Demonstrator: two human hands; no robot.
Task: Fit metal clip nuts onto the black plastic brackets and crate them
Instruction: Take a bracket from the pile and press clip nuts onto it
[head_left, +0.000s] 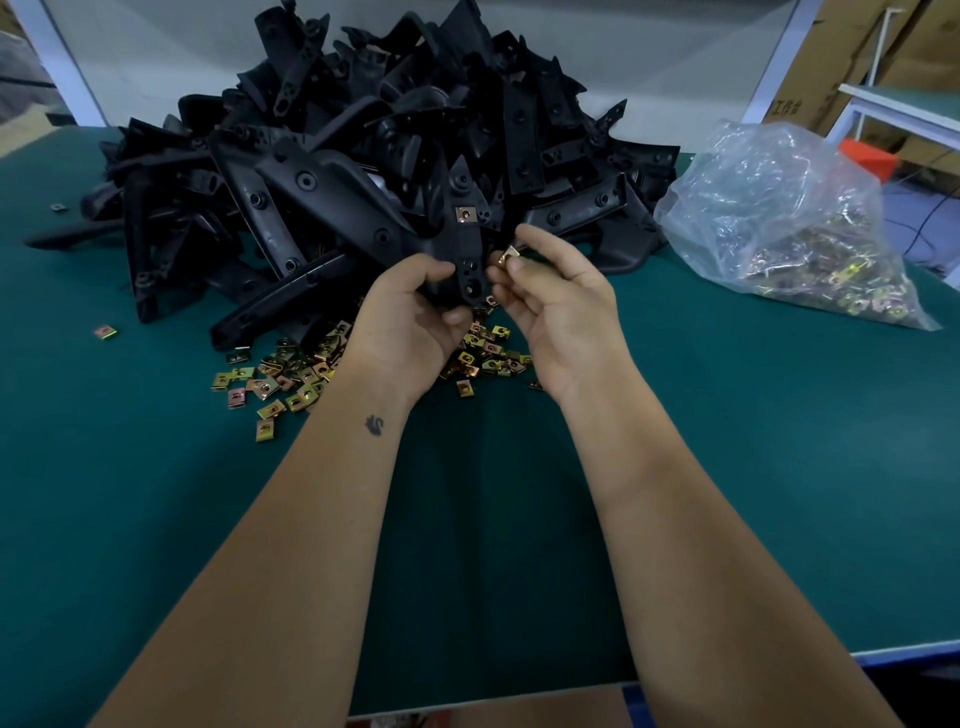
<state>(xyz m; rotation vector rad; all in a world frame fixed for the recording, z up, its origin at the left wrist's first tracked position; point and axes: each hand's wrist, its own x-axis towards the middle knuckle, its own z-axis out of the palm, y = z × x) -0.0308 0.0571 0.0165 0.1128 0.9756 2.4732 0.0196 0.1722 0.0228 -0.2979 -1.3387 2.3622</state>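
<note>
Bracket (467, 244) stands upright in your left hand (415, 317), fingers curled round it, so your right hand (556, 306) can slide on the pinched clip nut (508, 254).

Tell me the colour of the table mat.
Dark teal green table mat, shown best in the head view.

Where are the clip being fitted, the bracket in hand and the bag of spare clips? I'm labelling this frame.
clip (508, 254), head view, on its gold face between the right fingertips.
bracket (469, 244), head view, on its flat black middle strip.
bag (779, 208), head view, on its clear plastic upper side.
</note>
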